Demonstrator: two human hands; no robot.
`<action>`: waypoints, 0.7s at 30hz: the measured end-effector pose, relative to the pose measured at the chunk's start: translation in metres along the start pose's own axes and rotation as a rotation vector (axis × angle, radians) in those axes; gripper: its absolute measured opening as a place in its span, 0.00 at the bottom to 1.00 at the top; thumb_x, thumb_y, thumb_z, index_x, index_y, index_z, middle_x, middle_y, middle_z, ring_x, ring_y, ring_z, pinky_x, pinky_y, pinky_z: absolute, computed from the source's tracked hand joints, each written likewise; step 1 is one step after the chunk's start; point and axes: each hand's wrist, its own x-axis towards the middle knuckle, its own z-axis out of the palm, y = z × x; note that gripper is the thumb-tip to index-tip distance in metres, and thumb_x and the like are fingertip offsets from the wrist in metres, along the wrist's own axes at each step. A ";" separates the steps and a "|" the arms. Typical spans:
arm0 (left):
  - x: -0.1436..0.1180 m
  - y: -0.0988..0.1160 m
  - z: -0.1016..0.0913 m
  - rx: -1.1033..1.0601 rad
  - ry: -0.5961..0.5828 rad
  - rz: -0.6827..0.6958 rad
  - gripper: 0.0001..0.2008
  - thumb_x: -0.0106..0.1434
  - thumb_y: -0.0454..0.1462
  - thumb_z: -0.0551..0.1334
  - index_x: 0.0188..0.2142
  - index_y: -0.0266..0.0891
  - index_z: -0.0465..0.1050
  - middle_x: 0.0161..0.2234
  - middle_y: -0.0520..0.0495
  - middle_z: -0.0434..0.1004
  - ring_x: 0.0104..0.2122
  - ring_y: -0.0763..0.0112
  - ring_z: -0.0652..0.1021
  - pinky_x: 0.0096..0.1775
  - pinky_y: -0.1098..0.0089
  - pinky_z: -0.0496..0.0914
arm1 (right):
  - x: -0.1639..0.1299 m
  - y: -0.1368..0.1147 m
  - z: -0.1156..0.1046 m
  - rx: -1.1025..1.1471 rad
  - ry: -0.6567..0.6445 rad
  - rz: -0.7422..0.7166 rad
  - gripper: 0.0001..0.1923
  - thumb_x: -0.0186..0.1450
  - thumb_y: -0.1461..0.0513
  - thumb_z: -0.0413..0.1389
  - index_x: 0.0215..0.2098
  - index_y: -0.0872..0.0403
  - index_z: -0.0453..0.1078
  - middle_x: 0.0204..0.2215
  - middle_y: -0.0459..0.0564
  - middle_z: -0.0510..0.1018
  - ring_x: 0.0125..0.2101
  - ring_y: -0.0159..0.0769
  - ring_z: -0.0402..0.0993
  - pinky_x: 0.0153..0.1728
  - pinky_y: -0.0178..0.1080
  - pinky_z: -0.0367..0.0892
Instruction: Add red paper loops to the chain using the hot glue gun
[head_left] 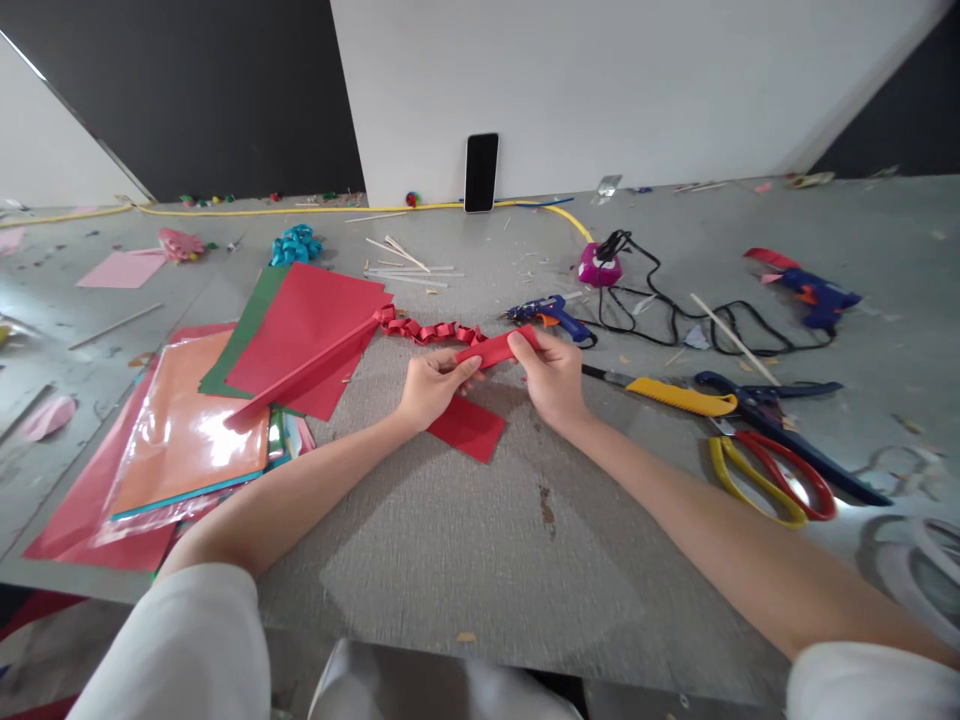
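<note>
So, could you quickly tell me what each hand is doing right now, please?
Left hand: closed on the red paper strip, at its left end.
Right hand: closed on the same strip's right end.

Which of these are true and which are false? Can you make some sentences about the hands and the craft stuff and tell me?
1. Both hands, the left hand and the right hand, hold a red paper strip. True.
2. A red paper chain lies on the table beyond the hands. True.
3. The phone lies flat beside the scissors. False: it stands leaning against the white wall, far from them.
4. The right hand is gripping the blue glue gun. False: the glue gun lies on the table just beyond that hand.
5. The red-and-yellow scissors lie to the right of the right arm. True.
</note>
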 end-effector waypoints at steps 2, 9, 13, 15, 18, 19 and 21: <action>0.000 0.000 -0.001 -0.027 -0.008 -0.011 0.26 0.61 0.59 0.70 0.30 0.37 0.80 0.29 0.44 0.84 0.23 0.75 0.74 0.28 0.72 0.73 | -0.001 0.001 0.000 0.010 -0.006 0.014 0.27 0.66 0.40 0.61 0.24 0.52 0.69 0.22 0.43 0.67 0.23 0.30 0.57 0.26 0.37 0.55; 0.001 0.002 -0.001 -0.045 -0.054 0.003 0.27 0.62 0.59 0.69 0.30 0.35 0.80 0.29 0.44 0.84 0.23 0.76 0.75 0.28 0.72 0.73 | -0.001 0.000 0.000 -0.015 0.039 -0.001 0.28 0.66 0.40 0.62 0.22 0.51 0.65 0.20 0.42 0.63 0.23 0.30 0.55 0.26 0.38 0.54; 0.001 0.002 -0.001 -0.071 -0.056 0.017 0.29 0.62 0.61 0.68 0.30 0.35 0.81 0.28 0.43 0.83 0.23 0.75 0.75 0.28 0.72 0.73 | 0.000 0.002 -0.001 -0.015 0.049 -0.026 0.28 0.67 0.42 0.62 0.21 0.52 0.63 0.20 0.42 0.63 0.24 0.30 0.56 0.27 0.38 0.54; 0.000 0.003 -0.001 -0.072 -0.055 0.014 0.29 0.61 0.61 0.67 0.29 0.35 0.81 0.28 0.43 0.84 0.23 0.74 0.76 0.28 0.72 0.74 | 0.000 0.003 -0.001 -0.020 0.058 -0.027 0.28 0.67 0.42 0.62 0.21 0.52 0.63 0.20 0.42 0.62 0.24 0.30 0.56 0.27 0.38 0.54; 0.000 0.003 0.000 -0.070 -0.059 0.011 0.30 0.62 0.62 0.67 0.30 0.35 0.81 0.30 0.41 0.85 0.24 0.73 0.77 0.28 0.71 0.75 | 0.000 0.004 -0.001 -0.037 0.058 -0.024 0.28 0.67 0.42 0.61 0.21 0.52 0.65 0.20 0.42 0.64 0.24 0.31 0.56 0.27 0.38 0.55; 0.000 0.002 0.000 -0.074 -0.059 0.013 0.30 0.62 0.62 0.66 0.31 0.35 0.81 0.30 0.41 0.85 0.24 0.73 0.77 0.28 0.71 0.75 | 0.000 0.004 -0.002 -0.046 0.053 -0.025 0.28 0.67 0.41 0.61 0.21 0.52 0.65 0.20 0.43 0.64 0.24 0.31 0.57 0.27 0.38 0.55; 0.001 0.002 0.000 -0.088 -0.058 0.015 0.30 0.62 0.62 0.66 0.31 0.35 0.81 0.30 0.41 0.85 0.24 0.73 0.77 0.28 0.70 0.75 | 0.000 0.003 -0.002 -0.065 0.043 -0.028 0.29 0.68 0.41 0.60 0.21 0.51 0.65 0.20 0.43 0.65 0.24 0.31 0.58 0.27 0.38 0.55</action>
